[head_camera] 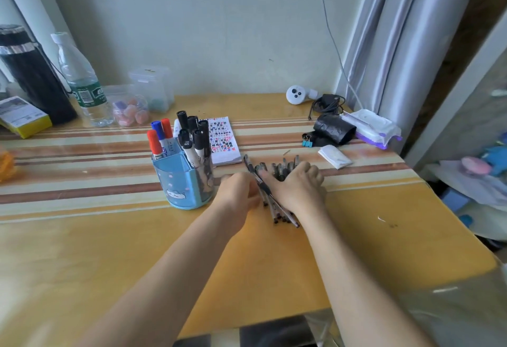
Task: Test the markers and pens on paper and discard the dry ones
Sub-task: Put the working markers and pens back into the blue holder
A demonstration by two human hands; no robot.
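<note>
A bunch of several black pens (277, 209) lies on the table just right of a blue pen holder (182, 182). My left hand (238, 190) presses against the bunch from the left, and my right hand (297, 182) covers it from the right and above, so both hands cup the pens. The holder stands upright with red, blue and black markers (189, 138) in it. Behind it lies a small notepad (222, 138) covered with red, blue and black test marks.
Along the back left stand a black flask (30, 78), a water bottle (82, 80) and clear plastic boxes (152, 89). At the right lie a white controller (296, 94), a black bag roll (333, 128), a wipes pack (373, 127), binder clips (307, 141) and a tissue packet (334, 156).
</note>
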